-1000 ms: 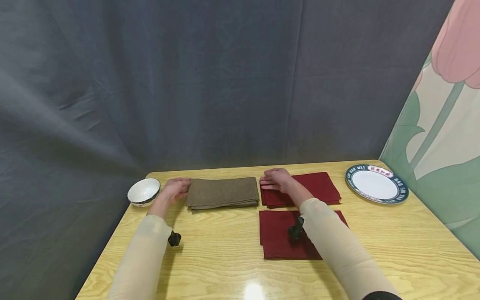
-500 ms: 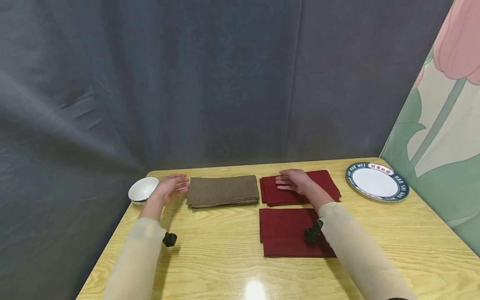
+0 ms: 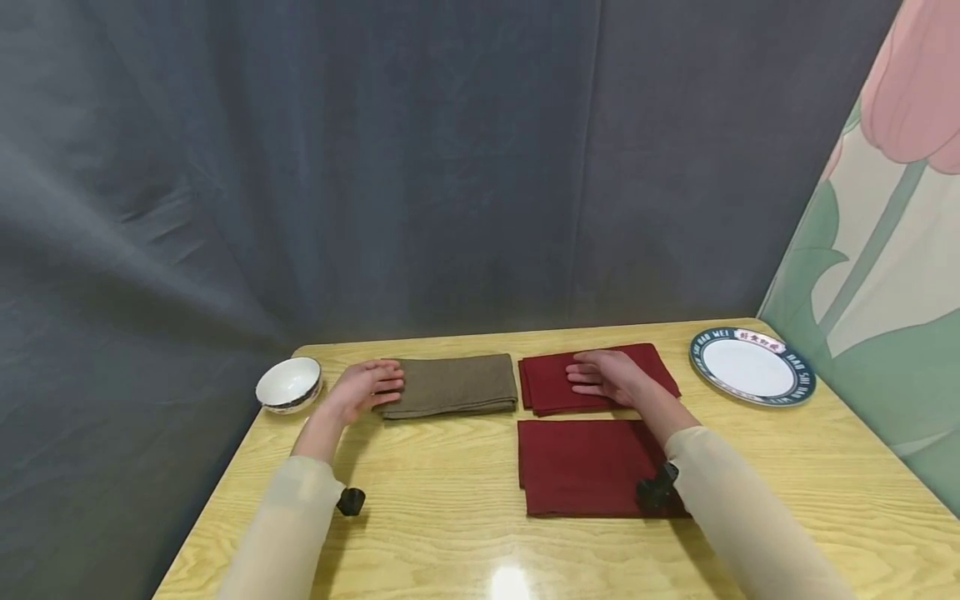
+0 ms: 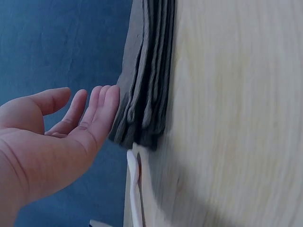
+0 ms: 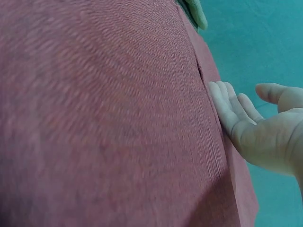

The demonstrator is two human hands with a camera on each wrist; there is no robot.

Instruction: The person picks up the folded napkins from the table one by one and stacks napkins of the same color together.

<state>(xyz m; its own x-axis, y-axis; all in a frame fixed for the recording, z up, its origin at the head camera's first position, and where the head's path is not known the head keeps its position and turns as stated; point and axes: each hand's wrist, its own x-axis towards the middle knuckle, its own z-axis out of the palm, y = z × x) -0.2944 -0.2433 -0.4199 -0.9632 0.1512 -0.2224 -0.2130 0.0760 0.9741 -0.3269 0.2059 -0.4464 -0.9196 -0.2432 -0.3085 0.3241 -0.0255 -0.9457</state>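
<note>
Nearest on the worktop, a single red napkin lies flat, untouched. Beyond it, right hand rests flat, grip slack, on the folded red napkin stack. Left hand, fingers straight, touches the brown napkin's left short end; its long axis runs left-right.

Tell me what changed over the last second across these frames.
The left hand, first at the left edge of the brown cloth, drew off briefly and now lies flat on that end. The right hand slid rightward from the left edge of the far red cloth to its middle, fingers straight. Nothing was gripped. The cloths, near red cloth, bowl and plate stayed put.
</note>
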